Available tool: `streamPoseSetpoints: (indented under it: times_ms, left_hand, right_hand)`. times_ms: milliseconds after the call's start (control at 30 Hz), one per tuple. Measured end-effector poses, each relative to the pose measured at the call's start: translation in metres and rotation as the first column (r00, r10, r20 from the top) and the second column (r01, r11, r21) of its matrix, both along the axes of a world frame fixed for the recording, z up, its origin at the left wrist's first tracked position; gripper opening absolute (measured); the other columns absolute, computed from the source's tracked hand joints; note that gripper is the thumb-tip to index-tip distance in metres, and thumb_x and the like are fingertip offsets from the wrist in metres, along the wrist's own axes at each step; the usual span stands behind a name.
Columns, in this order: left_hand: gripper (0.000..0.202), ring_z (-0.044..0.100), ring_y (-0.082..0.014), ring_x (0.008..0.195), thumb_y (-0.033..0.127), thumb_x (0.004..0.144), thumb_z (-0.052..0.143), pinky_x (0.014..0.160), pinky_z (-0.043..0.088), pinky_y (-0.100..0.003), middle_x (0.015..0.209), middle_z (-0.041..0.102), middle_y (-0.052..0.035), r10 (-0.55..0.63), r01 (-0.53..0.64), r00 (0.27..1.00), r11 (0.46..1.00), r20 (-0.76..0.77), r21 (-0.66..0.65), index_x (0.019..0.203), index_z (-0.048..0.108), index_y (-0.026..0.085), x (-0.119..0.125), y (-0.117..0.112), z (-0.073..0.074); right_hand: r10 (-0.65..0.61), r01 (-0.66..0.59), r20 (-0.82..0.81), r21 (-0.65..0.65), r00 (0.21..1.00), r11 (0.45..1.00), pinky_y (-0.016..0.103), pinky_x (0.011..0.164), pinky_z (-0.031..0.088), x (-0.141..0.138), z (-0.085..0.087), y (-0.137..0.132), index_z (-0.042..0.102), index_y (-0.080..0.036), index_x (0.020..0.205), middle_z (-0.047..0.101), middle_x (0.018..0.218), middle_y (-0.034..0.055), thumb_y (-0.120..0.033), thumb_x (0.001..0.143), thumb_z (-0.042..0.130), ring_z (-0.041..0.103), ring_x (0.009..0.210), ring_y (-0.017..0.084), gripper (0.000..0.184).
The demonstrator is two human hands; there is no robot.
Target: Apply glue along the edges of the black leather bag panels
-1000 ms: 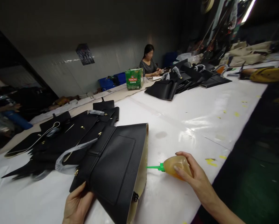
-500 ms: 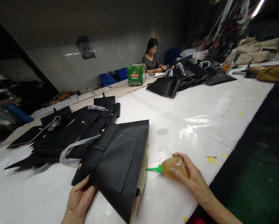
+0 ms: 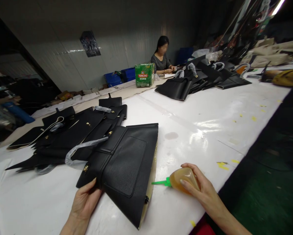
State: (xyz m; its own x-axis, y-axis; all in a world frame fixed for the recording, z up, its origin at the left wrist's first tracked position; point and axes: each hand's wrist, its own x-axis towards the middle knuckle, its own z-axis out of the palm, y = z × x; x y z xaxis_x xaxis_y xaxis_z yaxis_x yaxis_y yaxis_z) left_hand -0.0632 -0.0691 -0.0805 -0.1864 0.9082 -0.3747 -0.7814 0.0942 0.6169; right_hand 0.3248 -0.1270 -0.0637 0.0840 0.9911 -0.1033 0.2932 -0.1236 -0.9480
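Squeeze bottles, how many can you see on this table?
1: an amber squeeze bottle with a green nozzle, in the right hand over the white table, nozzle toward the black bag the left hand grips. Others may be hidden among the far piles.

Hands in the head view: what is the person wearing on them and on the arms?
No gloves, rings, watch or bracelet show on the left hand or the right hand. No sleeve is in view on either arm, right to the picture's edge. Nails look plain.
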Motion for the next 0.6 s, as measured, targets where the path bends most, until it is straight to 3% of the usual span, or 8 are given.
streamPoseSetpoints:
  times_ms: [200,367,600]
  left_hand:
    - [0.058,0.066,-0.0314,0.099,-0.011,0.078,0.041,0.088,0.052,-0.047,0.1,0.073,-0.0173,-0.006,0.005,1.0,1.0,-0.011,-0.011,0.126,0.058,0.017,-0.003,-0.001,-0.003]
    - [0.06,0.067,-0.0306,0.096,-0.011,0.077,0.04,0.088,0.053,-0.046,0.099,0.074,-0.0154,0.004,-0.003,1.0,1.0,0.017,-0.027,0.127,0.058,0.019,0.001,-0.001,0.002]
    - [0.06,0.069,-0.0299,0.092,-0.01,0.078,0.039,0.086,0.054,-0.046,0.097,0.074,-0.0152,0.037,-0.034,0.998,0.996,0.045,-0.078,0.128,0.057,0.018,0.002,0.0,0.004]
  right_hand:
    - [0.087,-0.087,0.015,-0.01,0.996,0.996,0.036,0.093,0.041,0.003,0.0,0.0,0.042,-0.027,0.118,0.052,0.118,0.0045,-0.051,0.084,0.055,0.054,0.106,0.025,0.043]
    - [0.014,-0.019,0.067,0.068,0.998,0.998,0.034,0.094,0.041,0.009,-0.001,0.008,0.042,-0.028,0.118,0.051,0.12,0.004,-0.049,0.084,0.056,0.053,0.109,0.024,0.042]
    - [0.115,-0.12,0.084,0.06,0.99,0.991,0.033,0.096,0.04,0.012,-0.003,0.01,0.043,-0.029,0.119,0.05,0.12,0.0032,-0.047,0.086,0.054,0.052,0.109,0.023,0.039]
